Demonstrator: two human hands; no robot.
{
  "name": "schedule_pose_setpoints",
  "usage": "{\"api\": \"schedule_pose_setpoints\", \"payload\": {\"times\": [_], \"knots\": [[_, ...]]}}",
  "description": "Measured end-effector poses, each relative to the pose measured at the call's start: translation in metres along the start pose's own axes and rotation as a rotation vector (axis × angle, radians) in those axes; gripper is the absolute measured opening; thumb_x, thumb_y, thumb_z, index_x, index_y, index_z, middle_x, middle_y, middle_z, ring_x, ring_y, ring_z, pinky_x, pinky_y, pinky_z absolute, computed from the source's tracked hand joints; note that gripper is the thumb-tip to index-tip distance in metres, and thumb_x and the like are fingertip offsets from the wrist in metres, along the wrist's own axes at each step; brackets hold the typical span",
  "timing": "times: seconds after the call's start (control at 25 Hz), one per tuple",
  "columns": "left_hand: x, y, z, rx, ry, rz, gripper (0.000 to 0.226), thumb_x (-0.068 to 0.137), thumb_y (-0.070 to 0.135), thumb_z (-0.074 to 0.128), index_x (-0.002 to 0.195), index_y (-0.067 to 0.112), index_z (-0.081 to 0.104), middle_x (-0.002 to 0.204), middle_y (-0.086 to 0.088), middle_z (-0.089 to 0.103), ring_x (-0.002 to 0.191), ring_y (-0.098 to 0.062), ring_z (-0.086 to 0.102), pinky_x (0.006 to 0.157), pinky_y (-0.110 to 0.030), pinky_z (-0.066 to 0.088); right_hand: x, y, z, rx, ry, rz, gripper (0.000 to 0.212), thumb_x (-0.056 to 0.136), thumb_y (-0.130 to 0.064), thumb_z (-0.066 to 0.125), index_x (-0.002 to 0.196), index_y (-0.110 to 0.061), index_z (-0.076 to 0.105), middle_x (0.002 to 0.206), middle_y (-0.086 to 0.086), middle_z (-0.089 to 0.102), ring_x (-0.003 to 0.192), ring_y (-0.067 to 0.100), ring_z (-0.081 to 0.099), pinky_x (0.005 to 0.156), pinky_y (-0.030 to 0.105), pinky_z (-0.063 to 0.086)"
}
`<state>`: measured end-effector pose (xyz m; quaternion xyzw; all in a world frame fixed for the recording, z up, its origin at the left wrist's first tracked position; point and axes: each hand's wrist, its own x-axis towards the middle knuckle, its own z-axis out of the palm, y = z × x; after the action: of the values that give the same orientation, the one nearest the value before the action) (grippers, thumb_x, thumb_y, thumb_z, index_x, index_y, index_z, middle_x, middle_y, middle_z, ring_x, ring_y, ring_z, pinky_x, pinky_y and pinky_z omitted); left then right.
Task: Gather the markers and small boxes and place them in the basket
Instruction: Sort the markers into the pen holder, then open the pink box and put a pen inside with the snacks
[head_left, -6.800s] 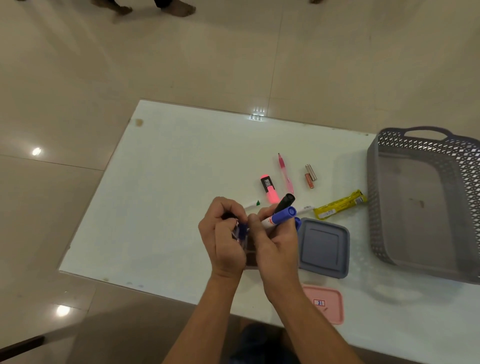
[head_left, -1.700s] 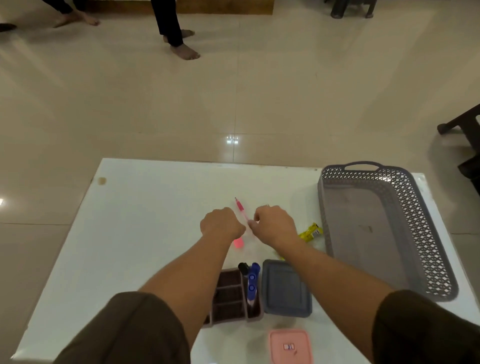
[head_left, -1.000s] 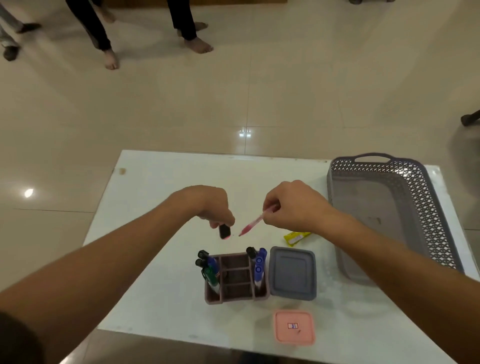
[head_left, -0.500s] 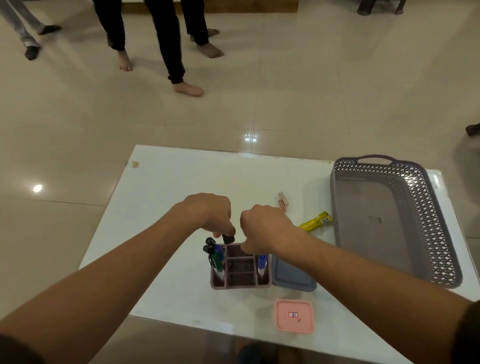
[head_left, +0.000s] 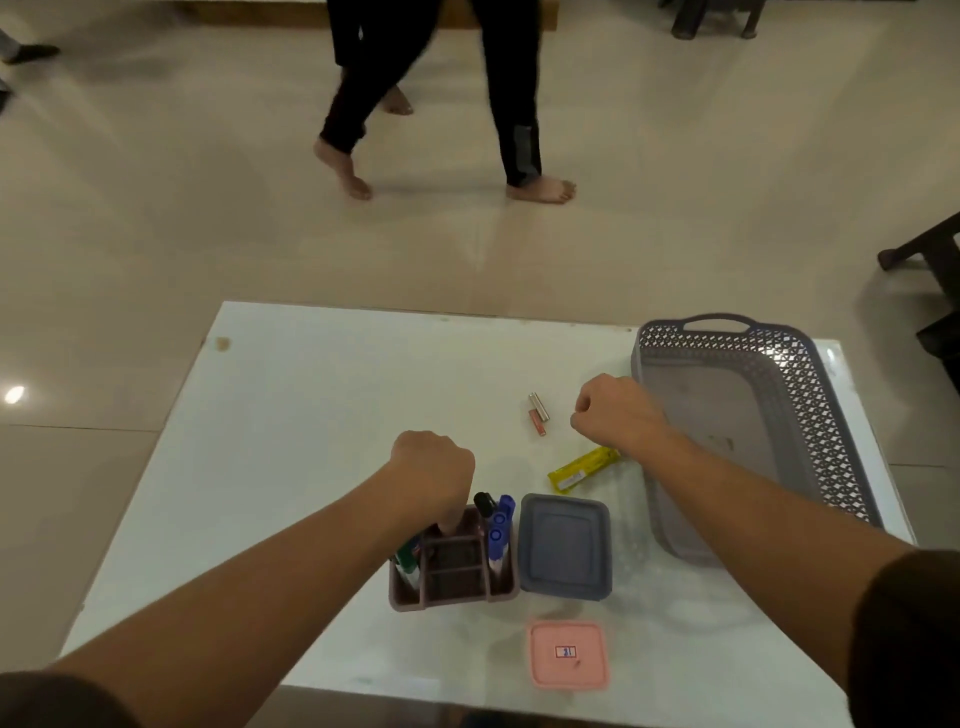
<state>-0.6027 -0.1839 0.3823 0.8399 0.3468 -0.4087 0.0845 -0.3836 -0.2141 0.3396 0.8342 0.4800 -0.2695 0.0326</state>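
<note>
Bare table (head_left: 311, 441) runs wide to the left of and beyond the left hand (head_left: 434, 478). Basket (head_left: 810, 415) sits just right of the right hand (head_left: 618, 415), tight to the table's right edge.

Left hand: fingers curled down into the brown organizer (head_left: 454, 587); whether they pinch anything, cannot tell. Blue marker (head_left: 501, 525), black marker (head_left: 485, 504) and green marker (head_left: 408, 561) stand in it, just beside those fingers.

Right hand: loose fist above the table, nothing showing in it. Batteries (head_left: 538, 420) just to its left, yellow packet (head_left: 584, 467) under its wrist.

Grey box (head_left: 565, 545) touches the organizer's right side; pink box (head_left: 569, 654) near the front edge, well short of both hands.
</note>
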Motion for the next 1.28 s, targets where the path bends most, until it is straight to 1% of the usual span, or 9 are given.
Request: {"api": "schedule_pose_setpoints", "payload": {"times": [0.12, 0.2, 0.32, 0.48, 0.56, 0.76, 1.0, 1.16, 1.28], "knots": [[0.016, -0.019, -0.028, -0.092, -0.111, 0.015, 0.038, 0.072, 0.048, 0.082, 0.093, 0.020, 0.066, 0.096, 0.006, 0.071, 0.089, -0.018, 0.066, 0.072, -0.030, 0.051, 0.019, 0.011, 0.015, -0.163, -0.050, -0.042, 0.031, 0.082, -0.012, 0.061, 0.108, -0.020, 0.074, 0.108, 0.005, 0.071, 0.097, 0.027, 0.068, 0.077, 0.034, 0.058], [0.034, -0.031, -0.046, -0.185, -0.082, 0.038, 0.032, 0.081, 0.042, 0.075, 0.102, 0.019, 0.071, 0.102, 0.005, 0.074, 0.091, -0.016, 0.069, 0.086, -0.035, 0.056, 0.025, 0.015, 0.021, -0.352, -0.083, -0.142, 0.034, 0.083, -0.010, 0.060, 0.113, -0.019, 0.071, 0.112, 0.004, 0.069, 0.102, 0.026, 0.066, 0.080, 0.035, 0.058], [0.076, -0.021, -0.051, -0.158, 0.178, 0.048, 0.037, 0.090, 0.019, 0.063, 0.127, 0.025, 0.063, 0.125, -0.001, 0.064, 0.109, -0.023, 0.063, 0.086, -0.033, 0.051, 0.026, 0.021, 0.027, -0.585, -0.180, -0.322, 0.037, 0.087, -0.020, 0.061, 0.123, -0.020, 0.063, 0.124, 0.005, 0.058, 0.113, 0.026, 0.056, 0.082, 0.034, 0.048], [0.147, 0.021, -0.038, 0.016, 0.404, 0.271, 0.061, 0.092, 0.017, 0.069, 0.146, 0.032, 0.046, 0.150, -0.003, 0.042, 0.133, -0.026, 0.043, 0.095, -0.039, 0.048, 0.022, 0.037, 0.036, -0.714, -0.170, -0.474, 0.043, 0.086, -0.024, 0.062, 0.129, -0.021, 0.055, 0.128, 0.008, 0.050, 0.116, 0.027, 0.048, 0.091, 0.038, 0.042], [0.171, 0.031, -0.032, 0.143, 0.439, 0.328, 0.057, 0.091, 0.018, 0.069, 0.143, 0.030, 0.049, 0.149, -0.005, 0.043, 0.131, -0.027, 0.044, 0.092, -0.038, 0.048, 0.022, 0.043, 0.040, -0.684, -0.145, -0.493, 0.046, 0.086, -0.024, 0.063, 0.131, -0.021, 0.053, 0.129, 0.008, 0.050, 0.116, 0.027, 0.047, 0.095, 0.039, 0.040], [0.187, 0.032, -0.036, 0.325, 0.441, 0.463, 0.023, 0.098, 0.026, 0.061, 0.118, 0.017, 0.056, 0.116, -0.006, 0.058, 0.104, -0.027, 0.056, 0.068, -0.036, 0.039, 0.022, 0.053, 0.037, -0.653, -0.126, -0.495, 0.051, 0.084, -0.032, 0.063, 0.133, -0.024, 0.053, 0.129, 0.006, 0.050, 0.118, 0.027, 0.045, 0.098, 0.040, 0.038], [0.171, 0.022, -0.015, 0.255, 0.246, 0.338, 0.021, 0.100, 0.017, 0.056, 0.119, 0.008, 0.056, 0.118, -0.012, 0.059, 0.103, -0.030, 0.061, 0.072, -0.035, 0.043, 0.003, 0.044, 0.030, -0.476, -0.057, -0.525, 0.044, 0.090, -0.032, 0.054, 0.133, -0.025, 0.057, 0.132, 0.002, 0.054, 0.121, 0.026, 0.046, 0.099, 0.038, 0.038], [0.140, -0.001, -0.016, -0.120, 0.222, 0.183, 0.024, 0.100, 0.018, 0.058, 0.123, 0.011, 0.059, 0.121, -0.011, 0.061, 0.103, -0.029, 0.061, 0.081, -0.037, 0.049, -0.013, 0.026, 0.022, -0.196, 0.013, -0.510, 0.036, 0.092, -0.038, 0.057, 0.127, -0.029, 0.063, 0.129, -0.003, 0.059, 0.118, 0.021, 0.049, 0.094, 0.036, 0.042], [0.078, -0.023, -0.031, -0.577, 0.417, 0.079, 0.025, 0.100, 0.030, 0.059, 0.121, 0.017, 0.062, 0.119, -0.002, 0.067, 0.103, -0.023, 0.062, 0.088, -0.036, 0.049, -0.033, 0.014, 0.015, 0.073, 0.081, -0.470, 0.027, 0.094, -0.038, 0.059, 0.118, -0.031, 0.067, 0.117, -0.011, 0.063, 0.110, 0.013, 0.051, 0.080, 0.028, 0.041]]}}
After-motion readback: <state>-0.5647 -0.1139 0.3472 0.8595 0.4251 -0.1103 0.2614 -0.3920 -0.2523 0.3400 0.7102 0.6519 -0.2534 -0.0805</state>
